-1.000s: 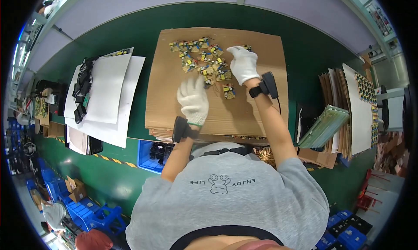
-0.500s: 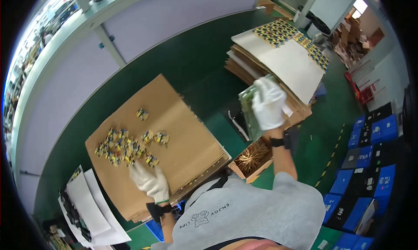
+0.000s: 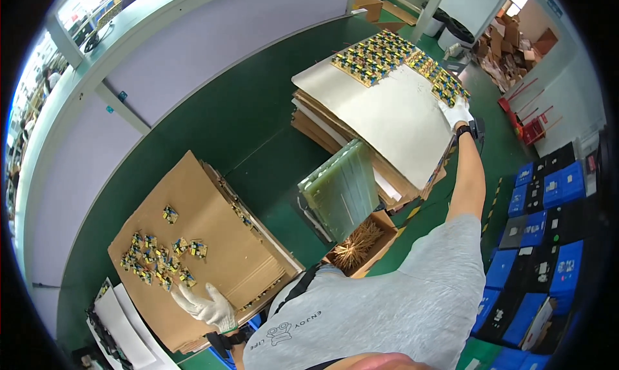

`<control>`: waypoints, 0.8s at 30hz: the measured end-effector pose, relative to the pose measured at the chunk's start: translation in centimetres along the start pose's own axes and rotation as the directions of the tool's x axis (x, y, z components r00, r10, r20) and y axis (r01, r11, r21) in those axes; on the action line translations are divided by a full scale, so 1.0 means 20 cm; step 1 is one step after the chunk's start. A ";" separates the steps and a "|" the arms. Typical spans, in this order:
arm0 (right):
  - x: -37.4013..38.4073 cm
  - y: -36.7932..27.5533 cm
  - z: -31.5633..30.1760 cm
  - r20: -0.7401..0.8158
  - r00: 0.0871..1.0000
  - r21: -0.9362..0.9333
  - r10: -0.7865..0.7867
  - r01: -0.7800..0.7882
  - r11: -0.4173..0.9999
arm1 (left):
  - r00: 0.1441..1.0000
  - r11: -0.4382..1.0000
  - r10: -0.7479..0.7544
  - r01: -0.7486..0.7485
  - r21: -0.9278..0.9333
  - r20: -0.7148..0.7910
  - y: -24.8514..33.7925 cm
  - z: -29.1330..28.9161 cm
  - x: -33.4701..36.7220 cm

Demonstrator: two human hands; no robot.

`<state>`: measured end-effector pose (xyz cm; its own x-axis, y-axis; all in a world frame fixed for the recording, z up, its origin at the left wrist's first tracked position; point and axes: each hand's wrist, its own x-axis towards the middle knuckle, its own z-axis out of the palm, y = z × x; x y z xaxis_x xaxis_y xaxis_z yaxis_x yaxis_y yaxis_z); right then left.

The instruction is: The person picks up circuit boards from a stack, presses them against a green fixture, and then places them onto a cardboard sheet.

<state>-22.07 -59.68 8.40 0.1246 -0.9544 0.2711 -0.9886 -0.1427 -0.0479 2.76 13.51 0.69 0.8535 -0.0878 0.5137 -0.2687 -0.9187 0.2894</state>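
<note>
My left hand (image 3: pixel 209 311), in a white knit glove, lies on a cardboard sheet (image 3: pixel 222 241) with its fingers spread. It holds nothing. Just beyond its fingertips is a loose cluster of small circuit boards (image 3: pixel 153 259) with yellow and blue parts. My right hand (image 3: pixel 455 114), also gloved, reaches far out to the right. It is at the near end of a strip of joined circuit boards (image 3: pixel 445 86) on a white sheet (image 3: pixel 387 115). Its fingers are partly hidden against the boards, so their grip is unclear. A larger block of boards (image 3: pixel 374 55) lies left of the strip.
Between the two stacks stands a greenish see-through slab (image 3: pixel 342 193). Beside it an open carton (image 3: pixel 382 236) holds a bundle of thin copper-coloured strands (image 3: pixel 354 244). Blue and black boxes (image 3: pixel 538 241) line the right. A low partition wall (image 3: pixel 225 41) runs along the far left.
My right hand has moved from the greenish slab to the far right, at the board strip. The slab now stands by itself. My left hand stays near the loose boards; the view has shifted.
</note>
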 end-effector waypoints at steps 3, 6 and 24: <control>0.07 -0.07 -0.02 0.044 0.996 0.012 -0.071 0.071 0.997 | 0.997 0.999 -0.032 0.029 -0.040 -0.071 0.03 -0.01 -0.01; 0.02 -0.13 -0.16 0.063 0.990 -0.013 -0.124 0.125 0.992 | 0.993 0.994 -0.105 0.104 -0.020 -0.061 -0.01 0.02 -0.07; -0.78 -0.34 -0.54 0.629 0.625 0.498 -0.462 0.132 0.857 | 0.992 0.938 0.126 -0.108 -0.329 0.033 0.33 0.16 -0.04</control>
<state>-18.24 -40.95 14.79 0.5875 -0.6956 -0.4135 -0.7890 -0.3788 -0.4837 1.77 6.23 -0.40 0.8271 -0.2152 0.5193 -0.4912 -0.7259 0.4814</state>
